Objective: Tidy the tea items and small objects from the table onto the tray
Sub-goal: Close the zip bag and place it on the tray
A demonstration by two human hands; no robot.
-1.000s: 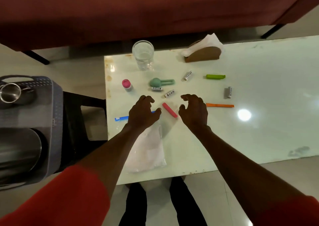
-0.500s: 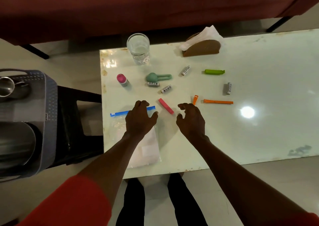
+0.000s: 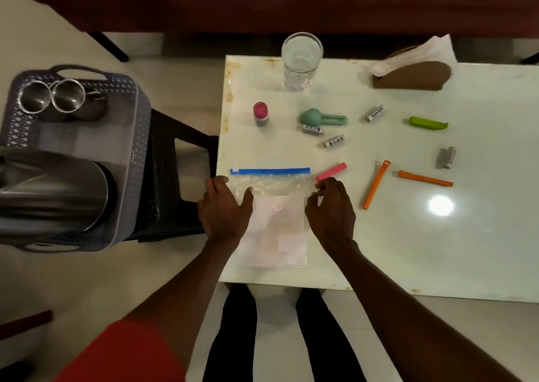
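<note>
Both hands are low over the zip bag (image 3: 271, 206) at the near edge of the table (image 3: 437, 250). Left hand (image 3: 224, 206) lies with relaxed fingers on the left side of the bag, thumb on the plastic. Right hand (image 3: 331, 209) is loosely curled beside the right side, its fingertips close to the pink clip (image 3: 331, 171); I cannot tell if it touches something.

On the left, the tray (image 3: 128, 136) sits on a dark stool and already carries a kettle (image 3: 52, 186) and two steel cups (image 3: 51, 95).

I think the bag is the step in hand. It is limp, so it is better to pinch it near the blue strip (image 3: 269, 171) and lift it flat.

Further right on the glossy white table lie batteries, clips, a glass (image 3: 300, 63) and a napkin holder (image 3: 414, 75). A lamp is reflected in the surface.
</note>
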